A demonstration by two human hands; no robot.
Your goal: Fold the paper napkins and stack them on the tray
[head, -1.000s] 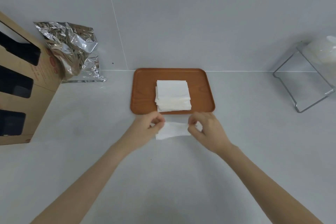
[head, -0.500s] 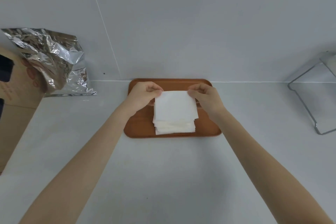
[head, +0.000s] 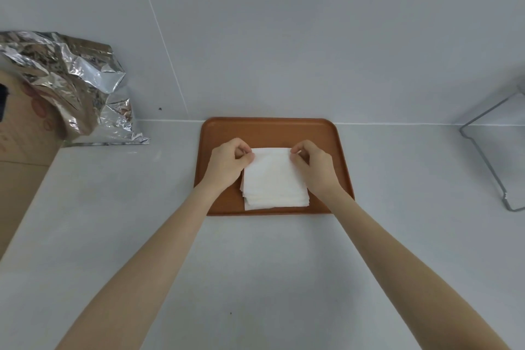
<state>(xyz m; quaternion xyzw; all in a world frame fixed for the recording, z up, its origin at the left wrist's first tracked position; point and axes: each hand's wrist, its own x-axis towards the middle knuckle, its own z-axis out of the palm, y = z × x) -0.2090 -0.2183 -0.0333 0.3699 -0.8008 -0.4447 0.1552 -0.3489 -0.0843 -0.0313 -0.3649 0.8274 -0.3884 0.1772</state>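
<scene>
A brown tray (head: 272,129) lies on the grey counter against the wall. On it sits a stack of folded white napkins (head: 277,203). A folded napkin (head: 272,170) rests on top of the stack. My left hand (head: 227,163) pinches its far left corner and my right hand (head: 315,163) pinches its far right corner. Both hands are over the tray, with the forearms reaching in from the near edge.
A crumpled silver foil bag (head: 71,88) leans at the back left against a brown cardboard box (head: 20,156). A metal wire rack (head: 500,150) stands at the right edge. Grey counter (head: 255,278) stretches in front of the tray.
Both hands carried the folded napkin from the counter in front of the tray up onto the stack. Since half a second ago it has sunk flat onto the pile.
</scene>
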